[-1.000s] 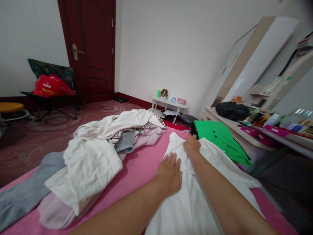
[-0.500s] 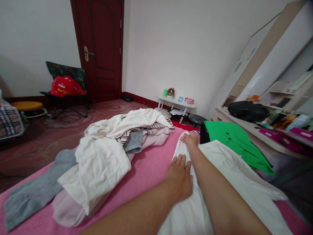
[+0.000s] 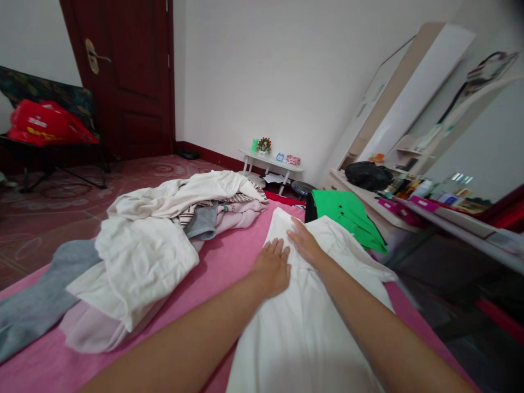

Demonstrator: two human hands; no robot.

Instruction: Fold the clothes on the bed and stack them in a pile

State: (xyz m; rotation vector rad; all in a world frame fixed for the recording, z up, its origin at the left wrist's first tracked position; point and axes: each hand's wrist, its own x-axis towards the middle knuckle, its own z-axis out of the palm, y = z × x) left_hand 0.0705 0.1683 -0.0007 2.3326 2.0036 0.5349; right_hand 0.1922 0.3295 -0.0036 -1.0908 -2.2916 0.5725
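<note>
on pink bedding, white garment lengthwise toward low table, left hand, right hand atop, grip uncurled, empty

Garment on bed, clothes pile to its left, table behind, dresser right.

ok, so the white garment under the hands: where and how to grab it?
Probably pinch the narrow far end of the white garment, just beyond the left hand and right hand, coming from the left. That end forms a distinct corner, and bare pink cover borders its left side, while the green garment lies to its right.
</note>
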